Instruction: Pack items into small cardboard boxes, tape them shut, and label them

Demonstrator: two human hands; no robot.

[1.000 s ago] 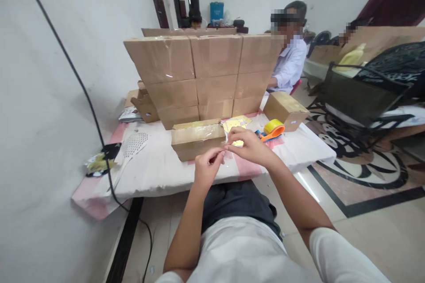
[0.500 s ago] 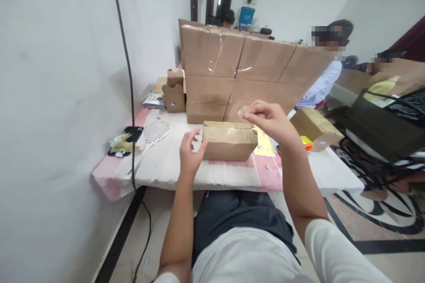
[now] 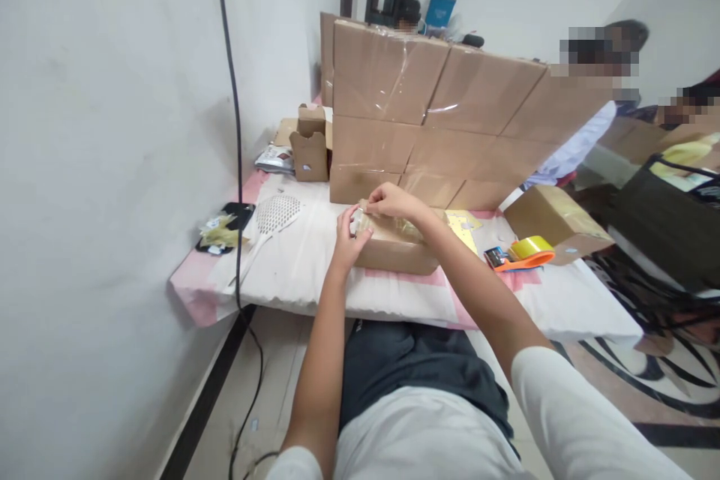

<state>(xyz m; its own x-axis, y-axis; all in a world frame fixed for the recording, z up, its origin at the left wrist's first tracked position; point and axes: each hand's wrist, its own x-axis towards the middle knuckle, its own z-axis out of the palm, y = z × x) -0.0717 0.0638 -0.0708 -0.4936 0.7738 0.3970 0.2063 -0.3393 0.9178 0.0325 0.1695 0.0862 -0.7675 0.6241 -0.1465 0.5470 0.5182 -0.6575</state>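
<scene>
The left hand is at the left end of a small cardboard box that lies on the low table, near its front edge. The fingers of this hand curl around the upper corner of the box and press there. The right hand reaches across the top of the box and pinches a strip of clear tape between thumb and fingers; the tape lies along the top of the box and shines a little. Both hands meet close together at the left end.

Behind the box stands a wall of larger cardboard cartons, stacked in rows and sealed with clear tape. To the right on the table lies a tape dispenser with an orange handle and a yellowish roll, and just behind it one more brown box. A yellow sheet lies beside the small box. On the left lies a white perforated tool. No writing on any box or label can be read
</scene>
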